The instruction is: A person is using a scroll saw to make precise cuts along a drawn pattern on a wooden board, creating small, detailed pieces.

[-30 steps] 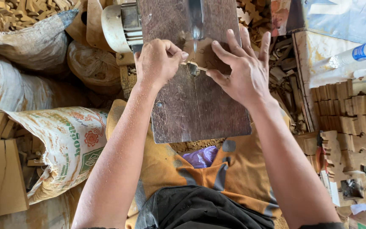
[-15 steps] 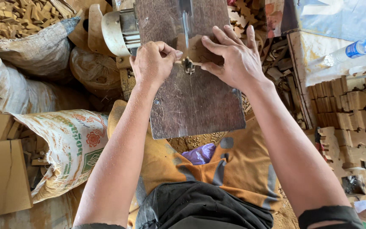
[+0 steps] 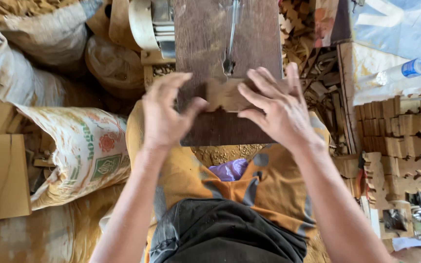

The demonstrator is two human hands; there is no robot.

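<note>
A dark wooden saw table (image 3: 205,29) stands in front of me, with a thin blade (image 3: 231,34) rising through a slot in its middle. A small light wooden piece with a cut, notched outline (image 3: 226,95) lies flat on the table just below the blade. My left hand (image 3: 164,114) grips its left end with thumb and fingers. My right hand (image 3: 274,109) presses on its right end, fingers spread. Both hands are blurred.
Sacks of wood scraps (image 3: 30,34) and a printed sack (image 3: 81,151) lie on the left, beside flat boards (image 3: 1,175). Stacks of cut wooden pieces (image 3: 395,131) and a plastic bottle (image 3: 405,68) sit on the right. Sawdust covers the orange cloth (image 3: 269,190) on my lap.
Both hands have drawn back from the blade toward me, bringing the wooden piece along. The camera view has shifted closer to the table.
</note>
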